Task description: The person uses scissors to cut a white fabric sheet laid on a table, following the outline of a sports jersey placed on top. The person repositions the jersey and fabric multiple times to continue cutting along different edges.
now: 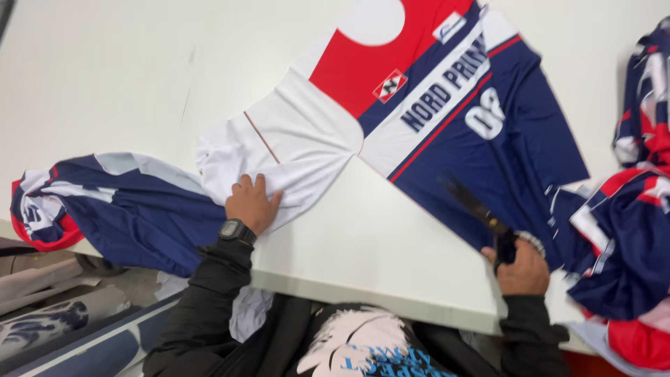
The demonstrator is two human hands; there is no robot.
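Scissors (473, 204), a single dark pair, are held in the right hand (522, 269) at the near edge of a white table (105, 77), the fingers wrapped through the handles and the blades parted a little. The long axis of the pair runs on a diagonal, handles low at the right near the person's body, tips pointing up and left over the navy hem of a printed fabric panel (447, 98). That one panel, in red, white and navy, lies spread flat across the middle of the table, its white sleeve part reaching down and left. The left hand (251, 202), with a dark wristwatch (236, 230) on its wrist, lies flat and fairly spread on that white part, pinning it close to the table edge. Two heaps of similar cloth flank the work: a bundle (118, 209) of navy, white and red draped over the table's left edge, touching the white part under the left hand, and a stack (638, 209) at the far right, crowding the scissor hand. Both arms wear black sleeves (209, 307).
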